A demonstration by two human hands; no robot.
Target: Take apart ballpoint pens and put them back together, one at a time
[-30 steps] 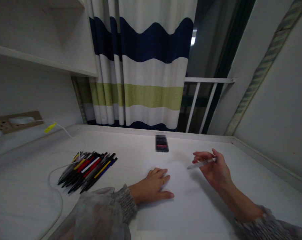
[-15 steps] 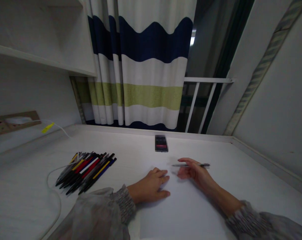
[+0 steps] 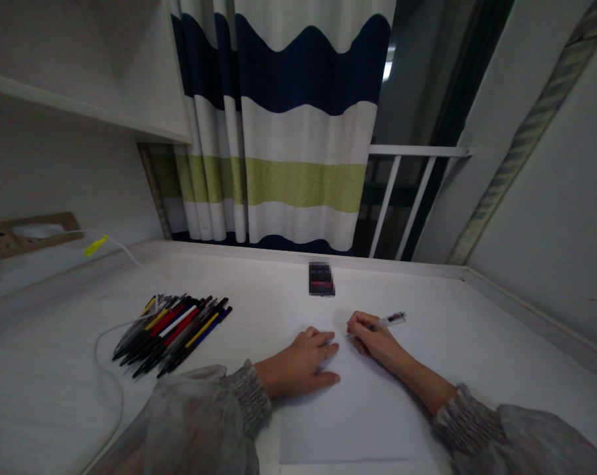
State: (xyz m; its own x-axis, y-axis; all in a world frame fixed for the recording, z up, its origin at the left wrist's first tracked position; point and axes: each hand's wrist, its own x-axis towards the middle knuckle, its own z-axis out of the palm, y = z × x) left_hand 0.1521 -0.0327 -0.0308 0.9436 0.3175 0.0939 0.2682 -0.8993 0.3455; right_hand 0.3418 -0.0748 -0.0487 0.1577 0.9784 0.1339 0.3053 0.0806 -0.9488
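My right hand (image 3: 372, 338) is closed around a clear pen (image 3: 386, 321), its tip down on the top edge of a white sheet of paper (image 3: 357, 415). My left hand (image 3: 301, 364) lies flat on the sheet's left side, fingers stretched out, a ring on one finger. A pile of several black, red, yellow and blue pens (image 3: 172, 328) lies on the desk to the left of my left hand.
A small dark object (image 3: 320, 279) lies near the desk's far edge. A white cable (image 3: 107, 369) loops past the pens toward a wall socket strip (image 3: 26, 233). A striped curtain (image 3: 283, 125) and white railing (image 3: 417, 153) stand behind; walls close both sides.
My right hand has swung the pen from held up in the air to a writing grip, moving left and down until the tip meets the paper. My left hand stayed put.
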